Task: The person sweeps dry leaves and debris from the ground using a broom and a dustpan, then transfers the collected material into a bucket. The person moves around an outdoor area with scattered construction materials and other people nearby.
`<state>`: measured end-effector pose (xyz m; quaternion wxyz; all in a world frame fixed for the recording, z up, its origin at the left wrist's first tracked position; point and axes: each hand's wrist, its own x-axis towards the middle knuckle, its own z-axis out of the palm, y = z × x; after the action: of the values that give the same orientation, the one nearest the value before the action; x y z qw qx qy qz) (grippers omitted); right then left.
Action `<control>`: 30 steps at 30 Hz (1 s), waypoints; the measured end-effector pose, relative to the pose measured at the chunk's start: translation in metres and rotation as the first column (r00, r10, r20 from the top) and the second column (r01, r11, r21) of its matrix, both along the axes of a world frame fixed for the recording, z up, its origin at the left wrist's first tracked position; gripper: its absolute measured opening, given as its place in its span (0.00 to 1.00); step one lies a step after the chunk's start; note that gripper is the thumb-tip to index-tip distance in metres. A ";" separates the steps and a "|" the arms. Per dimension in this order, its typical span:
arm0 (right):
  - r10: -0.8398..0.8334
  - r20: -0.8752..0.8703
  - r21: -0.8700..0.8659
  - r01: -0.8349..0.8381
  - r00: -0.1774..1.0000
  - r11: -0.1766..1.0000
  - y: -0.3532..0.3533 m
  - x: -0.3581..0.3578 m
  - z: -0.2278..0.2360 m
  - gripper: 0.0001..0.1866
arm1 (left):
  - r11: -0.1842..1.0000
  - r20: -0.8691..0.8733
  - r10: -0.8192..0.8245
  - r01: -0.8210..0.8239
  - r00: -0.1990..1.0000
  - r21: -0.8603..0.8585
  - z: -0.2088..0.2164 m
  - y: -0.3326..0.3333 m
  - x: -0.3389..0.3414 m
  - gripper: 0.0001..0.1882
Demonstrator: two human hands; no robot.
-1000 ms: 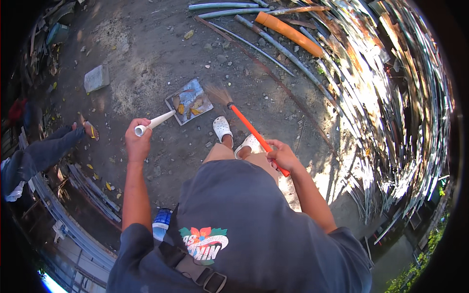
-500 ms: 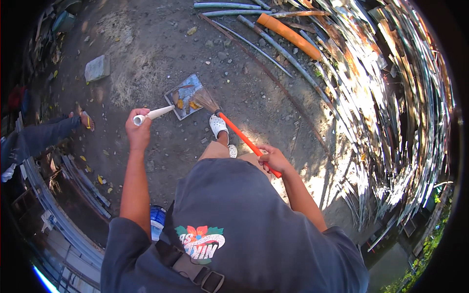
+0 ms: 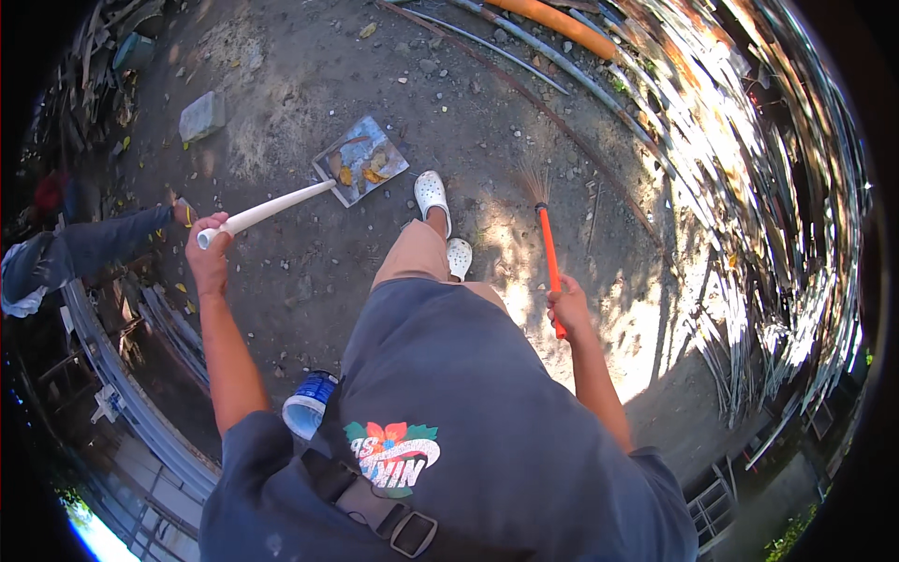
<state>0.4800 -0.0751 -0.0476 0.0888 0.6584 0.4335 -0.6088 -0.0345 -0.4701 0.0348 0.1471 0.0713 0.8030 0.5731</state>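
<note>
My left hand (image 3: 211, 245) is closed round the upper end of a long white pipe-like handle (image 3: 281, 203). That handle runs to a flat, square metal dustpan (image 3: 382, 153) on the dirt, which holds several yellow-brown leaves (image 3: 373, 174). On the right, my right hand (image 3: 569, 305) grips the orange handle of a broom (image 3: 551, 245). The broom's thin bristles (image 3: 535, 180) point away from me over the ground, apart from the dustpan. My feet, in white clogs (image 3: 432, 195), stand between the two tools.
A large heap of thin strips (image 3: 777, 187) fills the right side, with an orange pipe (image 3: 557, 26) and grey poles beside it. At the left are a stone block (image 3: 202, 117) and another person's leg (image 3: 117, 245). A blue-and-white bucket (image 3: 309, 405) stands near my left side.
My right hand has swung the broom away from the dustpan to the right. My left hand has shifted left, tilting the white handle lower, and the leaves remain in the pan.
</note>
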 end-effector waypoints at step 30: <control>0.604 -0.200 0.076 -0.603 0.771 0.794 -0.221 -0.109 0.019 0.30 | 0.961 -0.026 0.255 -0.256 0.967 -0.105 -0.081 -0.184 0.131 0.12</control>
<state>0.3714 -0.2958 -0.0285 0.2299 0.4154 0.6308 -0.6137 0.0966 -0.6545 -0.0464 0.0705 -0.0375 0.8361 0.5427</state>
